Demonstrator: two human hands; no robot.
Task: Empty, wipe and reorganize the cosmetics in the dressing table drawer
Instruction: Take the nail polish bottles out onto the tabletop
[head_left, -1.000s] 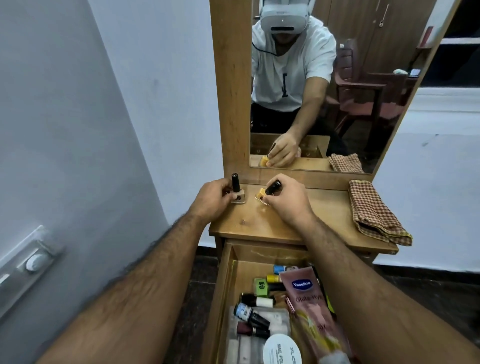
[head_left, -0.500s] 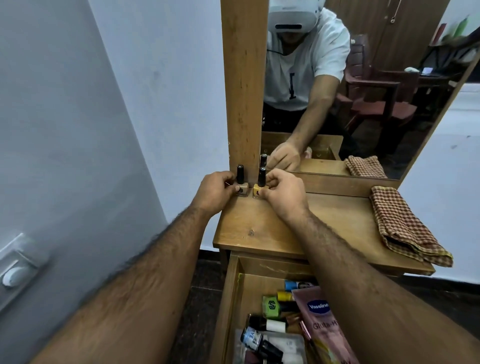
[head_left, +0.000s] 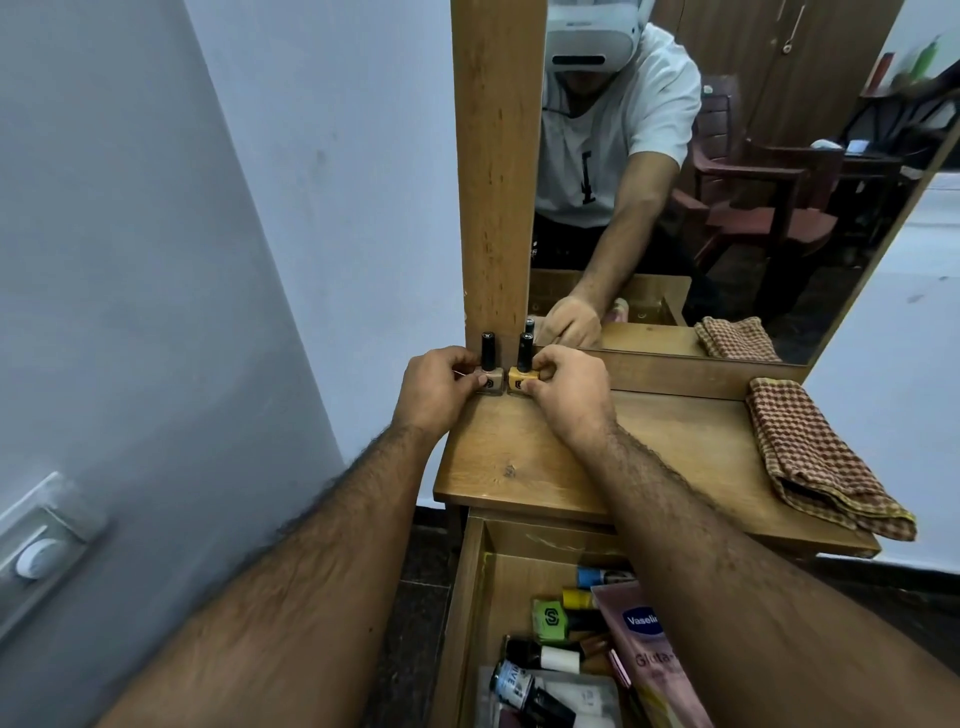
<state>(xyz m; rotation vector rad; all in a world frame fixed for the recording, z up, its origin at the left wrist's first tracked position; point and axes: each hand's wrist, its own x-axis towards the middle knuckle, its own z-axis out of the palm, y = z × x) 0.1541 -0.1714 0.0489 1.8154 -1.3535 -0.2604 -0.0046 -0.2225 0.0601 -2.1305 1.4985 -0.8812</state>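
Note:
Two small nail polish bottles with black caps stand upright side by side at the back left corner of the wooden dressing table top (head_left: 649, 452), against the mirror frame. My left hand (head_left: 439, 389) pinches the beige bottle (head_left: 491, 376). My right hand (head_left: 566, 387) pinches the yellow bottle (head_left: 521, 375). Below, the drawer (head_left: 467, 597) stands pulled out, holding several cosmetics: a pink Vaseline tube (head_left: 644, 654), small bottles in blue, yellow and green, and darker ones partly hidden by my right forearm.
A folded checked cloth (head_left: 815, 457) lies on the right end of the table top. The mirror (head_left: 727, 182) rises behind, with its wooden frame post (head_left: 496, 171) at the left. A wall (head_left: 156, 260) with a switch plate (head_left: 41, 545) runs close on the left.
My right hand tipped the yellow bottle upright and set it beside the beige one. Both hands slid the bottles back to the mirror frame; the view shifted closer and left.

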